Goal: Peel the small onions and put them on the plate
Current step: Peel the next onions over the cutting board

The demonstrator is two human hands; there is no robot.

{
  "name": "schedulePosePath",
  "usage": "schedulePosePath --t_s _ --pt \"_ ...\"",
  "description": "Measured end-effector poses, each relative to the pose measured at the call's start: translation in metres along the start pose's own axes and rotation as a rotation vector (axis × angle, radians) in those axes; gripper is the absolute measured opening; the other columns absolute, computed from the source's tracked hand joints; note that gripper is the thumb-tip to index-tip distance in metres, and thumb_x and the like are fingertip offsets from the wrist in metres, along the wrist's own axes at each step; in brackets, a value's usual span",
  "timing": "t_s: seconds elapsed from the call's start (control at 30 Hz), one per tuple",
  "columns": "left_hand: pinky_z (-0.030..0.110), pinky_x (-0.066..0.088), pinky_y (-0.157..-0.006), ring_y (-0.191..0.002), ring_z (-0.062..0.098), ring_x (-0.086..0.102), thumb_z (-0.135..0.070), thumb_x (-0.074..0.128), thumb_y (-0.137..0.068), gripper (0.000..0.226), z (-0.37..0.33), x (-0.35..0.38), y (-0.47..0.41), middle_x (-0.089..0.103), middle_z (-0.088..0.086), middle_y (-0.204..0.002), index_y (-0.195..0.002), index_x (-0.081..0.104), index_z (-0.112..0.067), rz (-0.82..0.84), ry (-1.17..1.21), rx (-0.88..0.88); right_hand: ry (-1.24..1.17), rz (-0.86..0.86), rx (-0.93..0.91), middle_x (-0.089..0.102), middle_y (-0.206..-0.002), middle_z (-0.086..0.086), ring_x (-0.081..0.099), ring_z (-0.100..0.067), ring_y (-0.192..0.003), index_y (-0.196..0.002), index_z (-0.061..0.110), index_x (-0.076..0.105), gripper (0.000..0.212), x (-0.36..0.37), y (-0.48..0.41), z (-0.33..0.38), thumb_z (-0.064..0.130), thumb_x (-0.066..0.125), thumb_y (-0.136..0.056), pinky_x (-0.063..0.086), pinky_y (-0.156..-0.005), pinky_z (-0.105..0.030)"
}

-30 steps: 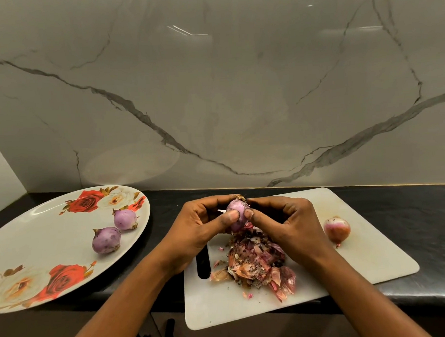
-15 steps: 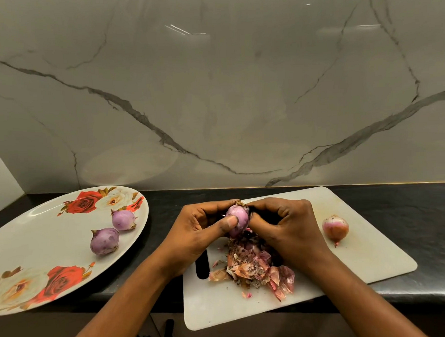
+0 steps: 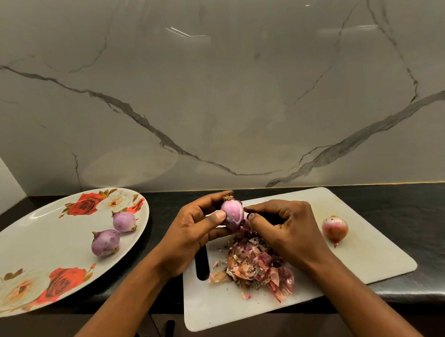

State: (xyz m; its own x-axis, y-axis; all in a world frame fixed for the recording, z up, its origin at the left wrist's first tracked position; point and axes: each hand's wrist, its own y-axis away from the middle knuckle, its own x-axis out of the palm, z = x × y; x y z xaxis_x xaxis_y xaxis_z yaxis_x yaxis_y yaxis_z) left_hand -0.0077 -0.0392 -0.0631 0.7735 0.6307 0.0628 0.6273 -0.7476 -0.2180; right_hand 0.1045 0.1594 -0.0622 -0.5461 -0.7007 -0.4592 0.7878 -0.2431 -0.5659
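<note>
My left hand grips a small, mostly peeled purple onion above the white cutting board, root end up. My right hand is just to the onion's right, thumb and forefinger pinched together at its lower side, on a small bit of skin as far as I can tell. A pile of onion skins lies on the board beneath both hands. One unpeeled reddish onion sits on the board's right part. Two peeled onions lie on the floral plate at left.
The board and the plate rest on a black counter against a marble wall. The board's handle slot lies next to my left wrist. The plate overhangs the counter's front edge at left.
The onion has turned in my left hand and shows more bare purple surface. My right hand has drawn slightly off to the right of it, fingers pinched.
</note>
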Motion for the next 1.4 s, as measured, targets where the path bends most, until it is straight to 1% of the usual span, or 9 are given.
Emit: schedulePosePath --t_s 0.17,0.27,0.43,0.6,0.73,1.03,1.17,1.23,1.4 --pt "0.034 0.060 -0.096 -0.126 0.032 0.068 -0.009 0.060 -0.098 0.050 -0.0026 0.0023 0.0010 0.068 0.010 -0.139 -0.147 0.055 -0.014 -0.001 0.000 0.008 -0.086 0.058 -0.005 0.079 -0.106 0.015 0.073 -0.002 -0.098 -0.124 0.025 0.077 0.033 0.0003 -0.0010 0.0041 0.032 0.079 -0.091 0.061 -0.080 -0.020" --pt "0.036 0.059 -0.100 -0.128 0.030 0.067 -0.009 0.060 -0.098 0.051 -0.0033 0.0024 0.0020 0.069 0.007 -0.139 -0.148 0.054 -0.014 0.010 -0.015 0.013 -0.173 0.082 0.025 0.079 -0.109 0.014 0.074 -0.002 -0.101 -0.124 0.024 0.077 0.034 -0.0003 -0.0009 0.0052 0.028 0.081 -0.090 0.062 -0.084 -0.024" --pt "0.040 0.055 -0.108 -0.133 0.026 0.064 -0.007 0.068 -0.095 0.050 -0.0025 0.0035 0.0032 0.070 0.006 -0.138 -0.144 0.060 -0.013 0.005 -0.115 0.053 -0.241 0.143 0.057 0.079 -0.106 0.018 0.075 -0.003 -0.099 -0.120 0.033 0.075 0.032 -0.0021 0.0006 0.0052 0.023 0.080 -0.089 0.062 -0.085 -0.024" --pt "0.038 0.058 -0.104 -0.127 0.027 0.067 -0.007 0.072 -0.093 0.049 -0.0029 0.0058 0.0052 0.072 0.006 -0.133 -0.140 0.063 -0.013 0.002 -0.175 0.082 -0.132 0.095 0.011 0.080 -0.097 0.014 0.076 -0.008 -0.089 -0.118 0.023 0.080 0.029 0.0020 0.0007 0.0037 0.020 0.081 -0.089 0.065 -0.077 -0.029" --pt "0.032 0.058 -0.101 -0.127 0.023 0.068 -0.006 0.072 -0.092 0.048 -0.0042 0.0077 0.0070 0.074 0.003 -0.131 -0.138 0.064 -0.015 -0.002 -0.199 0.128 -0.033 0.056 -0.054 0.079 -0.093 0.013 0.075 -0.008 -0.082 -0.114 0.023 0.081 0.024 0.0061 0.0002 0.0029 0.024 0.078 -0.090 0.064 -0.070 -0.030" --pt "0.035 0.057 -0.103 -0.129 0.024 0.067 -0.001 0.071 -0.092 0.048 -0.0045 0.0081 0.0089 0.073 0.004 -0.133 -0.138 0.064 -0.014 0.028 -0.178 0.125 0.022 -0.003 -0.083 0.078 -0.085 0.011 0.073 -0.007 -0.074 -0.106 0.022 0.082 0.019 0.0058 -0.0012 0.0028 0.029 0.071 -0.092 0.062 -0.063 -0.029" --pt "0.039 0.056 -0.106 -0.130 0.027 0.065 -0.005 0.070 -0.094 0.050 -0.0047 0.0077 0.0083 0.071 0.007 -0.135 -0.142 0.062 -0.014 0.026 -0.164 0.109 -0.035 -0.012 -0.028 0.079 -0.092 0.012 0.075 -0.004 -0.083 -0.109 0.021 0.082 0.018 0.0042 -0.0004 0.0000 0.019 0.075 -0.092 0.063 -0.073 -0.025" --pt "0.038 0.056 -0.106 -0.130 0.026 0.065 -0.007 0.070 -0.095 0.048 -0.0059 0.0083 0.0081 0.071 0.005 -0.135 -0.142 0.062 -0.015 0.017 -0.156 0.097 -0.063 -0.030 -0.014 0.080 -0.097 0.011 0.075 -0.003 -0.089 -0.112 0.020 0.081 0.021 0.0039 0.0005 -0.0008 0.016 0.077 -0.092 0.064 -0.078 -0.024" --pt "0.038 0.062 -0.094 -0.116 0.026 0.072 -0.026 0.085 -0.086 0.040 -0.0082 0.0105 0.0069 0.076 0.004 -0.122 -0.124 0.076 -0.021 -0.106 -0.189 0.087 0.000 -0.033 -0.109 0.080 -0.100 0.009 0.075 -0.001 -0.089 -0.114 0.019 0.081 0.023 0.0051 0.0010 0.0029 0.015 0.079 -0.091 0.064 -0.077 -0.025"
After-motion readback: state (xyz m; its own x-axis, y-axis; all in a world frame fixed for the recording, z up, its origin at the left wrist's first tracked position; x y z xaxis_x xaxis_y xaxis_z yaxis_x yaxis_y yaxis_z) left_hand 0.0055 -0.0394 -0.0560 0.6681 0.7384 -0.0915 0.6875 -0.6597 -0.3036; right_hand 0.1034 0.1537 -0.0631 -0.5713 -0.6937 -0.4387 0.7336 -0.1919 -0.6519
